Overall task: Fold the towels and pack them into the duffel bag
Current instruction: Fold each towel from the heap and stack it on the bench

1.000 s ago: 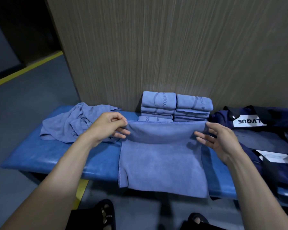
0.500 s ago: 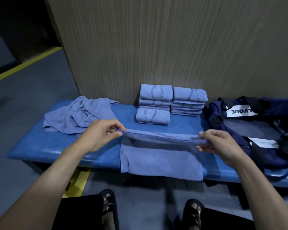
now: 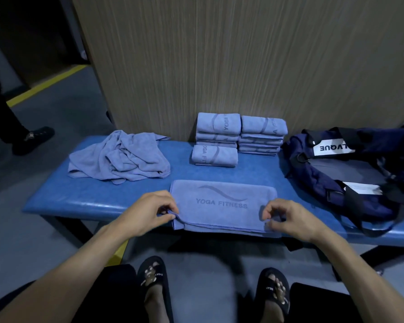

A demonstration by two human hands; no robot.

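Folded towels in the left stack [image 3: 217, 127]: 3, as far as the edges show
Folded towels in the right stack [image 3: 261, 136]: about 4, edges too close to count surely
Single folded towel in front of the left stack [image 3: 214, 155]: 1
Towel being folded [image 3: 224, 203], printed YOGA FITNESS: 1
Unfolded towels in the crumpled heap [image 3: 119, 157]: number cannot be told
Duffel bag [image 3: 350, 169]: 1
Desk [image 3: 84, 194]: 1
Hands: 2, left [image 3: 149, 212] and right [image 3: 287, 217]
Black slippers on the person's feet [image 3: 153, 275]: 2
Dark shoe of a bystander [image 3: 33, 138]: 1
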